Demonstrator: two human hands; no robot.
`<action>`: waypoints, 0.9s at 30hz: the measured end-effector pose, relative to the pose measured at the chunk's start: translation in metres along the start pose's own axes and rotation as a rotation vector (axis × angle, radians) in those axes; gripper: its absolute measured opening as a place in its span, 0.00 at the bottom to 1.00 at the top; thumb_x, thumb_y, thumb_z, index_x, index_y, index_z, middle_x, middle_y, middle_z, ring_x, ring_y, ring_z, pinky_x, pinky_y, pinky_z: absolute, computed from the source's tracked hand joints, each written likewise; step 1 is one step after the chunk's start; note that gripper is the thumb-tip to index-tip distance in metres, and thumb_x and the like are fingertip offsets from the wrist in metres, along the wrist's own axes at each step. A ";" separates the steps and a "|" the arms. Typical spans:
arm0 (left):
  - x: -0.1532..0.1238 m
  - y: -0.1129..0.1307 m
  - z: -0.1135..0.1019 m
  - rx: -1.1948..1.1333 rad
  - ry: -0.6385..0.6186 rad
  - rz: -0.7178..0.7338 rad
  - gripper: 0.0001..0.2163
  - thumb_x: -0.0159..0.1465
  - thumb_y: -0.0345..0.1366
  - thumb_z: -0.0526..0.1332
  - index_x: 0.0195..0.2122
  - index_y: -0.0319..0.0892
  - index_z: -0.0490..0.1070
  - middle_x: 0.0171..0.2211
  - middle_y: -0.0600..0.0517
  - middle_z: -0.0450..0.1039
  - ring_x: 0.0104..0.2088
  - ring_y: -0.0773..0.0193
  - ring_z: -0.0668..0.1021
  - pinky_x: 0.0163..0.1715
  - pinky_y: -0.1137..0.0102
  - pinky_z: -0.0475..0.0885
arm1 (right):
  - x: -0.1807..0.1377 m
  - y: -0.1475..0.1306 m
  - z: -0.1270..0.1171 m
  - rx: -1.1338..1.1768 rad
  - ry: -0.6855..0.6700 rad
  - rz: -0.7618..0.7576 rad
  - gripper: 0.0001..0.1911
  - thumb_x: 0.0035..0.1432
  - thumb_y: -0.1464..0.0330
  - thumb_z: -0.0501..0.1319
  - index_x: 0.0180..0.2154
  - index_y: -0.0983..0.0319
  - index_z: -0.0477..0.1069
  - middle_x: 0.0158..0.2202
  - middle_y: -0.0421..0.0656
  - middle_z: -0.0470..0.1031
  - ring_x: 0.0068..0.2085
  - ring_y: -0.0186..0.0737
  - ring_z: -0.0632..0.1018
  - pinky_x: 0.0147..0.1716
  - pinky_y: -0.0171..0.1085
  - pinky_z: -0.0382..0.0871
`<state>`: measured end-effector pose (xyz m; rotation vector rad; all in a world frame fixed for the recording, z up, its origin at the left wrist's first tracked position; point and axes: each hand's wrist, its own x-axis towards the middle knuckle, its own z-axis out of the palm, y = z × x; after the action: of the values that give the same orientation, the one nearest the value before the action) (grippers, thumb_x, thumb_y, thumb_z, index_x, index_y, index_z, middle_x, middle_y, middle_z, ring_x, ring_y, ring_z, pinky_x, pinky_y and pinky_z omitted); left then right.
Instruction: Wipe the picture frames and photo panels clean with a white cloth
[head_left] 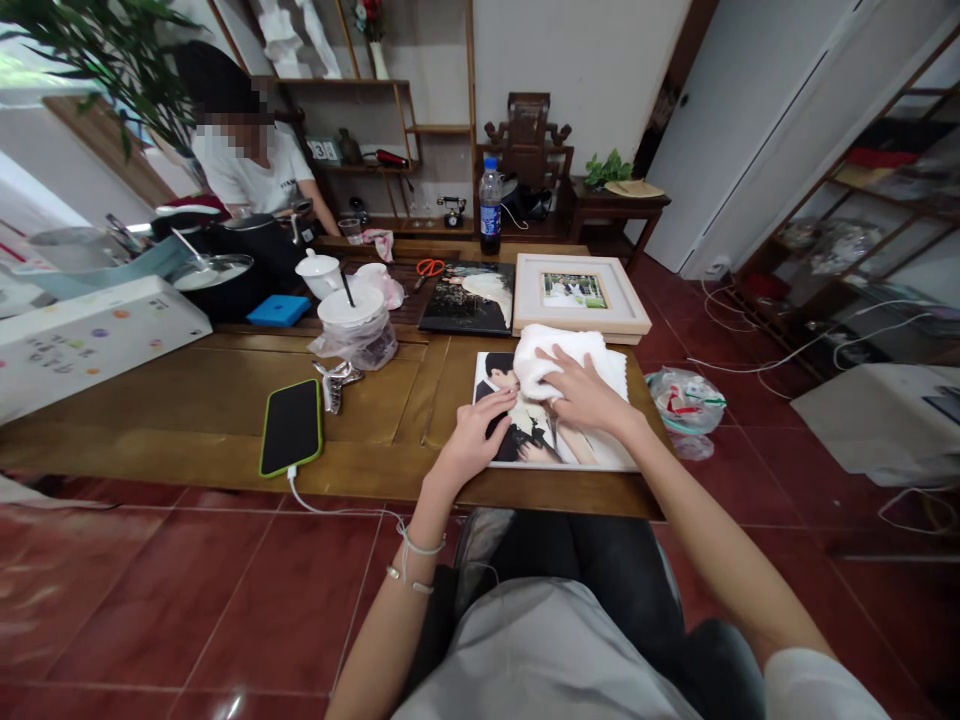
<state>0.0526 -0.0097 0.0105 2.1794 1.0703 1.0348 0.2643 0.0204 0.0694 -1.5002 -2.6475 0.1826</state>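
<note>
The right hand [585,392], fingers spread, lies on a white fabric cloth [581,342] over the flat rectangular photo panel [566,447]. The left hand [474,435], thumb apart from fingers, rests at the panel's left side.

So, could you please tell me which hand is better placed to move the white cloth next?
Probably the right hand: it rests on the white cloth over the portrait photo panel, while the left hand, off the cloth, touches the panel's left part.
</note>
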 end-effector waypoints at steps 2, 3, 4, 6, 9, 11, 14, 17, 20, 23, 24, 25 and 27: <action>0.000 0.000 0.000 -0.004 0.001 -0.002 0.14 0.65 0.32 0.54 0.50 0.44 0.71 0.55 0.46 0.70 0.58 0.56 0.69 0.57 0.55 0.64 | 0.008 0.001 0.000 -0.012 0.012 0.004 0.26 0.49 0.76 0.50 0.51 0.62 0.67 0.66 0.49 0.52 0.66 0.56 0.49 0.55 0.71 0.43; 0.000 0.000 0.000 -0.007 0.000 -0.004 0.14 0.65 0.32 0.54 0.50 0.44 0.71 0.55 0.46 0.70 0.57 0.56 0.70 0.57 0.55 0.64 | 0.009 0.001 0.001 -0.025 0.024 0.005 0.25 0.50 0.76 0.49 0.51 0.62 0.67 0.65 0.50 0.53 0.66 0.55 0.50 0.56 0.70 0.42; 0.000 -0.001 0.001 -0.008 0.000 -0.004 0.14 0.65 0.32 0.54 0.50 0.44 0.71 0.55 0.46 0.70 0.57 0.57 0.70 0.57 0.56 0.64 | 0.008 -0.001 0.001 -0.041 0.032 0.005 0.25 0.51 0.76 0.49 0.51 0.63 0.68 0.65 0.50 0.54 0.65 0.54 0.51 0.56 0.69 0.42; 0.000 -0.001 0.001 -0.009 -0.001 -0.006 0.14 0.65 0.32 0.54 0.50 0.44 0.71 0.55 0.46 0.70 0.57 0.57 0.70 0.57 0.56 0.64 | 0.000 -0.005 0.003 -0.074 0.033 -0.008 0.24 0.50 0.76 0.50 0.50 0.64 0.69 0.65 0.50 0.54 0.65 0.55 0.52 0.57 0.66 0.43; 0.000 -0.001 0.001 0.001 -0.001 -0.011 0.14 0.65 0.31 0.54 0.51 0.44 0.71 0.54 0.46 0.70 0.57 0.57 0.70 0.57 0.56 0.64 | -0.024 -0.015 0.003 -0.102 0.010 -0.051 0.23 0.47 0.76 0.52 0.46 0.65 0.72 0.64 0.51 0.55 0.65 0.57 0.52 0.58 0.65 0.44; 0.000 0.000 0.000 0.009 0.000 -0.014 0.14 0.65 0.31 0.54 0.50 0.43 0.71 0.54 0.46 0.71 0.57 0.57 0.70 0.56 0.56 0.64 | -0.046 -0.024 0.003 -0.094 0.002 -0.080 0.22 0.45 0.77 0.52 0.43 0.65 0.74 0.65 0.52 0.55 0.65 0.57 0.52 0.59 0.65 0.43; 0.000 0.001 0.000 0.017 0.001 -0.017 0.14 0.65 0.30 0.54 0.50 0.44 0.71 0.54 0.47 0.70 0.58 0.57 0.69 0.56 0.56 0.64 | -0.081 -0.040 0.001 -0.035 -0.009 -0.119 0.22 0.41 0.80 0.52 0.38 0.64 0.75 0.65 0.50 0.54 0.66 0.55 0.49 0.60 0.64 0.40; 0.000 0.002 0.000 0.027 -0.008 -0.022 0.14 0.65 0.31 0.54 0.51 0.44 0.71 0.55 0.47 0.70 0.58 0.57 0.69 0.56 0.56 0.64 | -0.111 -0.054 -0.003 0.044 -0.060 -0.170 0.22 0.38 0.80 0.52 0.36 0.63 0.75 0.65 0.47 0.53 0.66 0.53 0.47 0.61 0.63 0.37; 0.000 0.002 -0.001 0.032 -0.015 -0.022 0.15 0.65 0.31 0.54 0.51 0.43 0.70 0.55 0.46 0.70 0.58 0.56 0.69 0.56 0.56 0.64 | -0.125 -0.058 -0.007 0.087 -0.109 -0.192 0.23 0.36 0.80 0.51 0.36 0.62 0.74 0.65 0.45 0.54 0.67 0.51 0.47 0.62 0.62 0.36; 0.000 0.001 0.000 0.027 -0.012 -0.008 0.14 0.65 0.31 0.54 0.51 0.44 0.71 0.55 0.46 0.70 0.57 0.56 0.70 0.56 0.55 0.64 | -0.121 -0.050 -0.011 0.115 -0.109 -0.176 0.23 0.38 0.80 0.51 0.37 0.61 0.73 0.65 0.45 0.54 0.66 0.47 0.49 0.63 0.59 0.39; 0.000 0.000 0.001 0.025 -0.010 -0.003 0.14 0.65 0.31 0.54 0.51 0.44 0.71 0.55 0.46 0.70 0.57 0.56 0.70 0.56 0.55 0.65 | -0.115 -0.046 -0.012 0.118 -0.102 -0.169 0.23 0.39 0.80 0.51 0.38 0.62 0.73 0.65 0.46 0.55 0.66 0.47 0.50 0.63 0.59 0.40; 0.000 -0.001 0.001 0.022 -0.006 0.001 0.14 0.65 0.31 0.54 0.50 0.44 0.71 0.55 0.46 0.70 0.57 0.56 0.70 0.56 0.55 0.65 | -0.108 -0.042 -0.013 0.115 -0.096 -0.157 0.22 0.41 0.80 0.51 0.38 0.62 0.73 0.64 0.47 0.56 0.66 0.47 0.50 0.63 0.59 0.41; 0.000 -0.002 0.001 0.022 0.001 0.004 0.14 0.65 0.31 0.54 0.50 0.44 0.71 0.54 0.46 0.71 0.57 0.56 0.70 0.56 0.55 0.65 | -0.089 -0.033 -0.014 0.098 -0.092 -0.127 0.22 0.43 0.80 0.50 0.40 0.63 0.72 0.64 0.49 0.57 0.66 0.47 0.51 0.62 0.59 0.42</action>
<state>0.0531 -0.0088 0.0086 2.1994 1.0835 1.0300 0.2841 -0.0723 0.0860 -1.3208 -2.7493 0.3736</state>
